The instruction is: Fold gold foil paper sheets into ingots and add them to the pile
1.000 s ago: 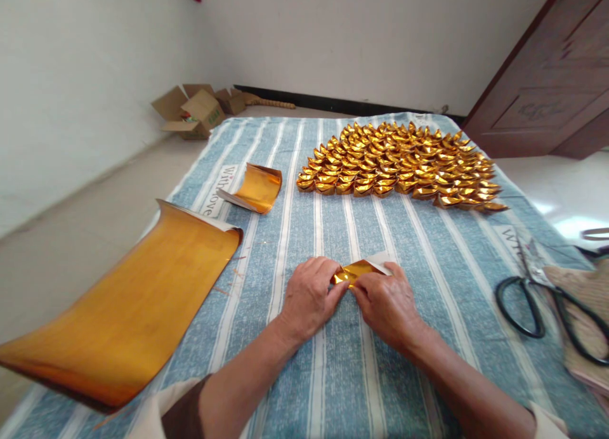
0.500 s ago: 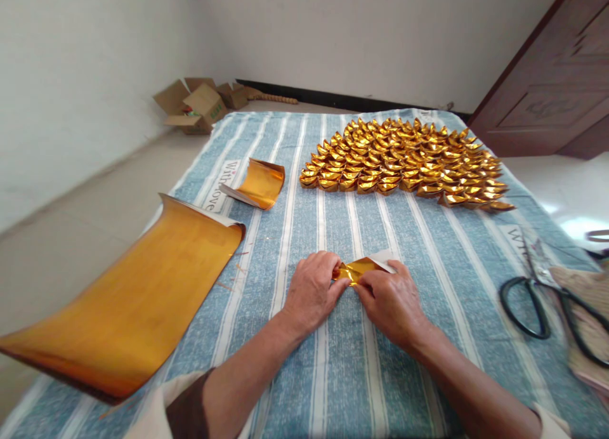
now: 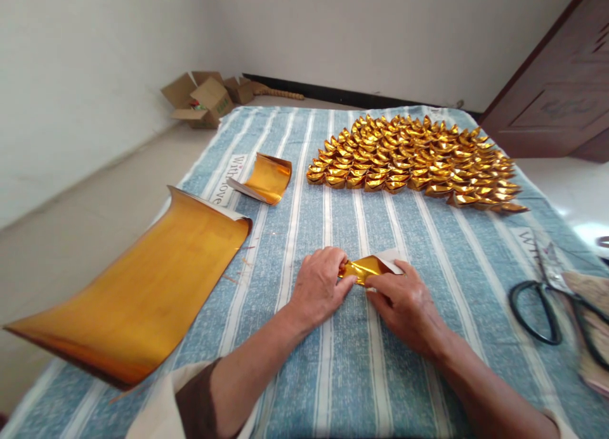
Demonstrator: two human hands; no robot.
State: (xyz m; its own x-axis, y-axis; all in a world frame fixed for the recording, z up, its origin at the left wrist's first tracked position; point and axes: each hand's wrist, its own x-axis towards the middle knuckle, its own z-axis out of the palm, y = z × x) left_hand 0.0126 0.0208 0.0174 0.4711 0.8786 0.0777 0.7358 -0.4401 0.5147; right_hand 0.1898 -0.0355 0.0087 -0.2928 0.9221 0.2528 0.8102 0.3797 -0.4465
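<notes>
A small piece of gold foil paper (image 3: 365, 269), partly folded, lies between my hands near the front of the cloth; a pale inner side shows at its right end. My left hand (image 3: 322, 280) grips its left end, fingers curled and thumb pressed along the near edge. With the fingers of my right hand (image 3: 403, 301) I hold its right part, the index finger on the near edge. The fingertips on the far side are partly hidden. Beyond my hands stand many folded gold paper ingots (image 3: 413, 160) in close rows.
A large curled stack of gold foil sheets (image 3: 137, 287) lies at left, with a smaller stack (image 3: 269, 179) behind it. Black-handled scissors (image 3: 547, 299) rest at right. Under everything is a striped blue cloth (image 3: 304, 363). Cardboard boxes (image 3: 204, 99) stand on the floor.
The whole view has shifted slightly, so things appear further right. My right thumb and fingers have moved a little away from my left thumb, baring more of the foil's middle.
</notes>
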